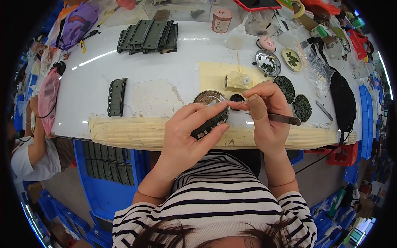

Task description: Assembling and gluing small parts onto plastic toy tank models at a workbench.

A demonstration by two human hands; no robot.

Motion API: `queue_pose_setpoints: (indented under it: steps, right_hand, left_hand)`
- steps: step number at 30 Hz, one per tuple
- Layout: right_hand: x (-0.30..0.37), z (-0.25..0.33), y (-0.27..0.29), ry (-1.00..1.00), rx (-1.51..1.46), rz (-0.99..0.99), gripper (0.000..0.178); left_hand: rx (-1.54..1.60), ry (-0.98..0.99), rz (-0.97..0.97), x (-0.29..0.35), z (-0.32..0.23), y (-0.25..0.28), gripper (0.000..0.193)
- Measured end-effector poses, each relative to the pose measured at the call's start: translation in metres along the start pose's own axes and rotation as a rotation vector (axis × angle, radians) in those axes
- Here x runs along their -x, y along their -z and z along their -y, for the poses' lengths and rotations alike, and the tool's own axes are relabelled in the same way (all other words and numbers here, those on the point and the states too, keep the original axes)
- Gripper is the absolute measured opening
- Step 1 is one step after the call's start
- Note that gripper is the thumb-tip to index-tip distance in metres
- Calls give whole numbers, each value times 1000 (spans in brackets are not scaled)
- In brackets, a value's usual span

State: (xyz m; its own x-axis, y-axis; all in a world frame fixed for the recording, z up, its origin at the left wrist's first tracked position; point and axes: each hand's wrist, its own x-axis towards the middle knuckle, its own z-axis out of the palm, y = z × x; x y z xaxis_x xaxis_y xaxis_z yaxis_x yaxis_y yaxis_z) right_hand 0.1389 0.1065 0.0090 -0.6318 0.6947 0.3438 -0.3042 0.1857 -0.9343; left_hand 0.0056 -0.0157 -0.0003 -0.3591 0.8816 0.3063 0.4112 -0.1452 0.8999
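Dark green strip [213,124] clamped in left hand [186,130], the nearer; its long axis slants up rightward, toward right hand [269,118]; that hand pinches a thin stick [240,103], tip near the strip's upper end, contact unclear; tweezers [285,120] also held; taped table edge [128,132] beneath; wider room leftward.

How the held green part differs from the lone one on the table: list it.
The held part is in the left hand; the lone part lies on the table. The held part is partly covered by that hand, the lone part shows whole. Both are dark green.
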Motion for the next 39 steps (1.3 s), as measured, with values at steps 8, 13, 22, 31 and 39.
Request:
queue_pose_setpoints:
  steps: [8, 13, 22, 31, 39]
  right_hand:
    - [-1, 0, 0, -24, -62, -26, 16]
    - [-14, -2, 12, 59, 44, -195, 15]
    - [-30, -14, 26, 219, 917, -155, 10]
    - [-24, -13, 25, 218, 928, -140, 23]
    - [3, 16, 8, 319, 778, 4, 34]
  left_hand:
    - [12, -9, -5, 0, 1, 0, 39]
    - [25, -15, -57, 0, 4, -1, 40]
    - [770, 240, 0, 4, 28, -1, 52]
    - [975, 272, 69, 3, 15, -4, 55]
    - [852, 267, 43, 3, 11, -6, 58]
